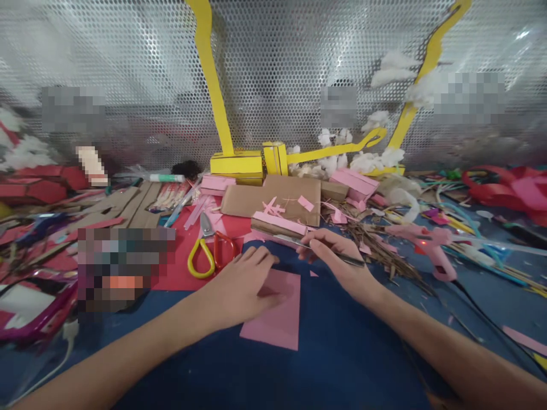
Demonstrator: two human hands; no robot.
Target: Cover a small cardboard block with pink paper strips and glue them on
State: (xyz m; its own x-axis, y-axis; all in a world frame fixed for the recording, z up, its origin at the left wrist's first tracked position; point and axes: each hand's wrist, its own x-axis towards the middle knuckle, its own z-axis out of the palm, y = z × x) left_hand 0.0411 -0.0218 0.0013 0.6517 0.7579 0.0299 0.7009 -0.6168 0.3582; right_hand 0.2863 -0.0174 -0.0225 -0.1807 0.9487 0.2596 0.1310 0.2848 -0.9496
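Note:
My left hand (239,285) lies with its fingers spread over the upper left part of a pink paper sheet (284,313) on the blue table. In my right hand (337,256) is a thin metal craft knife (352,261), its tip pointing left. Just beyond the hands sits a cardboard block with a pink top (280,222), close to the knife's tip. Scissors with one yellow and one red handle (200,259) rest on red paper (171,273), left of my left hand.
A pink glue gun (436,256) with a black cord lies at the right. Behind are a cardboard sheet (243,199), yellow boxes (236,165) with yellow strips, white fluff and a perforated metal screen (273,68). Scraps and sticks (393,256) lie around; a purple-edged object (47,313) is at the left.

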